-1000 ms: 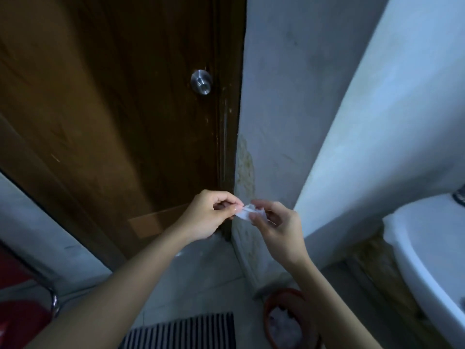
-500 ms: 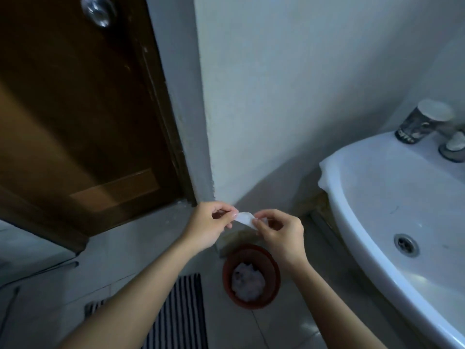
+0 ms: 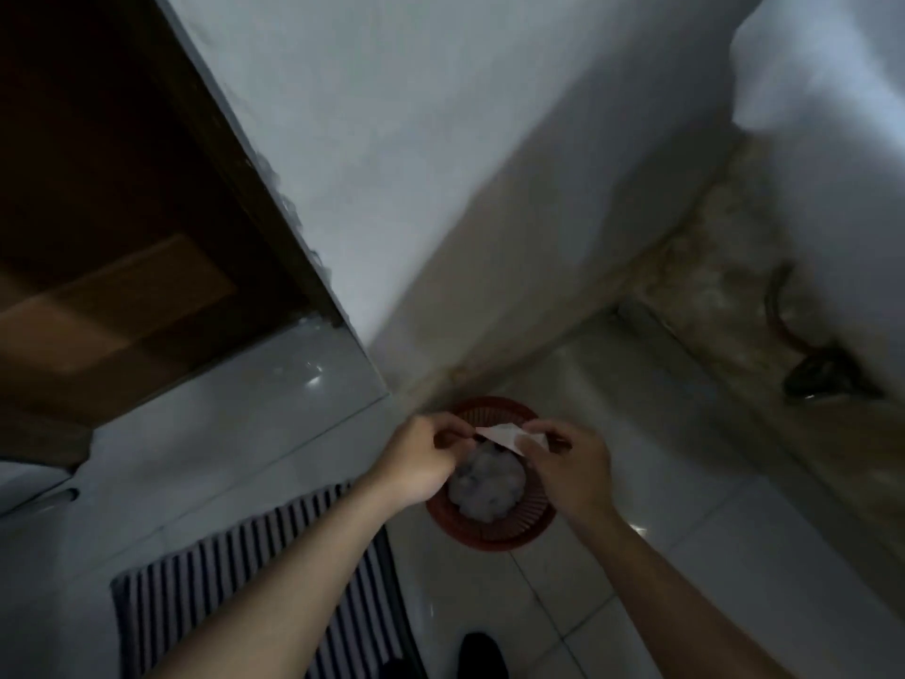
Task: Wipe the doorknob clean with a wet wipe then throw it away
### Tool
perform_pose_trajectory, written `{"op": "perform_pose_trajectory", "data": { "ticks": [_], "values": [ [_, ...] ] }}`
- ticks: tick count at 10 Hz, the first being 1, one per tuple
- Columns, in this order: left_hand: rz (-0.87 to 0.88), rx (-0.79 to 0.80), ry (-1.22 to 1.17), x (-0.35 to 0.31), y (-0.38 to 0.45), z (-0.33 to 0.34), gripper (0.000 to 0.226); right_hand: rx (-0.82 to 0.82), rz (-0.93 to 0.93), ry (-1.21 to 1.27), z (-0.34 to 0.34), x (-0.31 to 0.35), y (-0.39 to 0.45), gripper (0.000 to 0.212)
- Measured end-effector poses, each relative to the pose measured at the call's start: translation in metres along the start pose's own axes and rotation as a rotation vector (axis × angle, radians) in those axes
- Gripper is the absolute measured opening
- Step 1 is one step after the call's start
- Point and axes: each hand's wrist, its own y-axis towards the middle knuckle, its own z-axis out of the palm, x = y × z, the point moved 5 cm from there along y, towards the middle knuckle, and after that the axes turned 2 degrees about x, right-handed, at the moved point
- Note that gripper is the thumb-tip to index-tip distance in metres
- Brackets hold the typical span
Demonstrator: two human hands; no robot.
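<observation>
A small white wet wipe (image 3: pixel 507 435) is stretched between both my hands, directly above a round red waste basket (image 3: pixel 494 531) on the floor. My left hand (image 3: pixel 423 460) pinches the wipe's left end. My right hand (image 3: pixel 570 463) pinches its right end. The basket holds crumpled white paper (image 3: pixel 485 485). The doorknob is out of view; only the lower part of the brown wooden door (image 3: pixel 112 247) shows at the left.
A striped floor mat (image 3: pixel 235 575) lies at the lower left. The white wall corner (image 3: pixel 382 335) stands just behind the basket. The underside of the white sink (image 3: pixel 822 90) fills the upper right, with a drain pipe (image 3: pixel 818 370) below it. A dark shoe tip (image 3: pixel 482 654) shows at the bottom.
The view has tilted down and the doorknob and sink top have left the frame. Both hands, still holding the wipe, now hang over the red basket.
</observation>
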Motion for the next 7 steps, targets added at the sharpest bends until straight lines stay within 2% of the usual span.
{"op": "perform_pose_trajectory", "data": {
  "ticks": [1,2,3,4,5,6,7],
  "values": [
    [-0.023,0.011,0.021,0.031,0.015,0.018,0.017,0.026,0.086,-0.074,0.021,-0.048,0.006,0.012],
    [-0.067,0.055,0.013,0.051,0.027,0.031,0.018,0.087,0.184,-0.152,0.039,-0.085,0.011,0.028],
    [-0.097,0.083,0.016,0.069,0.034,0.040,0.015,0.183,0.321,-0.052,0.059,-0.118,0.013,0.048],
    [-0.096,0.111,0.007,0.078,0.029,0.040,0.012,0.210,0.328,-0.122,0.060,-0.134,0.007,0.035],
    [-0.107,0.123,-0.009,0.078,0.013,0.031,0.013,0.244,0.341,-0.108,0.047,-0.120,-0.013,0.021],
    [-0.088,0.085,0.039,0.061,-0.008,0.010,0.018,0.291,0.300,-0.089,0.032,-0.088,-0.030,0.019],
    [-0.099,0.069,-0.012,0.038,-0.037,-0.009,0.019,0.297,0.261,-0.112,0.013,-0.045,-0.049,0.017]
  ]
}}
